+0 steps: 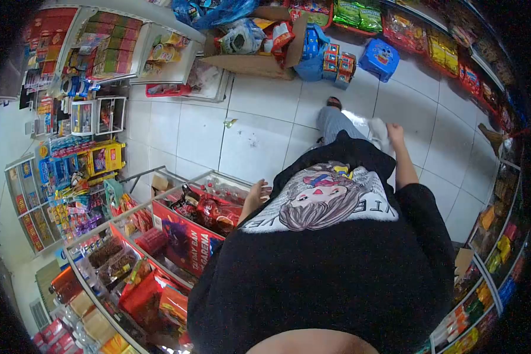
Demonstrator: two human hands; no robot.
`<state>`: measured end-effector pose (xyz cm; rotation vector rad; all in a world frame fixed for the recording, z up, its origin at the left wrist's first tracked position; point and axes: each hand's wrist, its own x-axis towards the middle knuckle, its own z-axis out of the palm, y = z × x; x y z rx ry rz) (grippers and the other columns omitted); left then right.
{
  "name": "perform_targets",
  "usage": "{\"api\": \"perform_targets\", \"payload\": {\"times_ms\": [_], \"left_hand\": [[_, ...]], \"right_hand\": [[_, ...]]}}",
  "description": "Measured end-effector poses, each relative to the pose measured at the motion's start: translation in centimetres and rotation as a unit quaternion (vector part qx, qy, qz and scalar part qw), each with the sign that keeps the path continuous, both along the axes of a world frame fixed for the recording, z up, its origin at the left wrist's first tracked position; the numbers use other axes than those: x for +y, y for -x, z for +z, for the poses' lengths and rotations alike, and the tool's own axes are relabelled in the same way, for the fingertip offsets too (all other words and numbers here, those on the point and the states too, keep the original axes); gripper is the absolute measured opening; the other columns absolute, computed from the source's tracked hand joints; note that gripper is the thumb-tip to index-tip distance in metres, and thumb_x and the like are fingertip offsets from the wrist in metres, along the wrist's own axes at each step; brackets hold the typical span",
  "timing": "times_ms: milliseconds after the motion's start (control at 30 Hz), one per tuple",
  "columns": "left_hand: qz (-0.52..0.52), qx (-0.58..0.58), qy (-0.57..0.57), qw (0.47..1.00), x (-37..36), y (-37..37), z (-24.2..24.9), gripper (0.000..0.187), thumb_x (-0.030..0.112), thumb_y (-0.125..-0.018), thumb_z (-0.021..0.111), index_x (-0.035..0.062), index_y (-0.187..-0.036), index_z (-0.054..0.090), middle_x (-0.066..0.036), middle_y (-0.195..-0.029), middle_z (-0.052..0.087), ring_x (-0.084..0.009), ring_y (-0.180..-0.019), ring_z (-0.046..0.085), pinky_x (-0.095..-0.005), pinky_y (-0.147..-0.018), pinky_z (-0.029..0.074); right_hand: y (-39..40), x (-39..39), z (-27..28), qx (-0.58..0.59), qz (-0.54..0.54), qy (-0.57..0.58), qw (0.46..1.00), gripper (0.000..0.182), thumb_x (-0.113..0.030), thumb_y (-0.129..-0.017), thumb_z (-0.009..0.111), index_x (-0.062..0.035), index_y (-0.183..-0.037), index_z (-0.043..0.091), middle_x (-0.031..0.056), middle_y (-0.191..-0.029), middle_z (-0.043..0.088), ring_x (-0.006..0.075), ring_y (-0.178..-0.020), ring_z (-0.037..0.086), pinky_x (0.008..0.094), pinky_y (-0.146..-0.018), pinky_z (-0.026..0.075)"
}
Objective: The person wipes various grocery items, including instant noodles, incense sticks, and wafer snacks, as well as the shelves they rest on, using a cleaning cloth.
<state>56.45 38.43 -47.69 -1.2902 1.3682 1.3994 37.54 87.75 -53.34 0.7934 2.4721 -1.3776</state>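
My left hand point(258, 196) hangs beside the black shirt point(330, 277), its fingers loosely apart and holding nothing, near a glass-sided case with dark and red packets point(209, 207). On the other side, my right hand point(396, 133) is closed on a white cloth point(379, 133), which hangs beside my leg in light blue trousers point(336, 122). One foot in a dark sandal point(334, 102) shows on the tiled floor.
A cardboard box point(251, 64) of bagged goods stands ahead, beside small orange boxes point(338, 62) and a blue stool point(380, 58). Snack shelves point(442, 52) curve round the right. Racks with packets point(109, 159) stand at left. A scrap point(230, 123) lies on the floor.
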Motion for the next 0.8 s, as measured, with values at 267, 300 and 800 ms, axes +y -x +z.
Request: {"api": "perform_targets", "payload": {"times_ms": [267,300,800], "left_hand": [[-0.288,0.361,0.022,0.887,9.0,2.5,-1.1,0.035,0.032,-0.073,0.044,0.0000,-0.086,0.052,-0.004,-0.078,0.052,-0.0165,-0.067,0.046,-0.0271,-0.062,0.038],[-0.333,0.365,0.059,0.867,9.9,3.3,-2.2,0.036,0.033,-0.072,0.044,0.0019,-0.088,0.051,-0.005,-0.078,0.052,-0.0166,-0.066,0.047,-0.0291,-0.061,0.038],[-0.275,0.260,-0.054,0.924,40.6,14.3,-1.2,0.036,0.034,-0.071,0.047,0.0005,-0.085,0.047,-0.009,-0.066,0.053,-0.0133,-0.050,0.049,-0.0236,-0.038,0.035]], "right_hand": [[-13.2,9.5,-2.1,0.019,-0.129,-0.032,0.991,0.027,-0.022,-0.066,0.051,0.0035,-0.057,0.051,0.0078,-0.053,0.049,0.0147,-0.049,0.045,0.0293,-0.047,0.036],[-13.5,10.1,-0.3,0.014,-0.189,0.010,0.982,0.027,-0.021,-0.067,0.051,0.0039,-0.057,0.051,0.0074,-0.054,0.049,0.0144,-0.049,0.044,0.0290,-0.047,0.036],[-21.5,36.2,1.1,0.029,-0.332,0.110,0.936,0.026,-0.020,-0.071,0.048,0.0052,-0.068,0.052,0.0065,-0.062,0.052,0.0141,-0.053,0.047,0.0268,-0.048,0.038]]}}
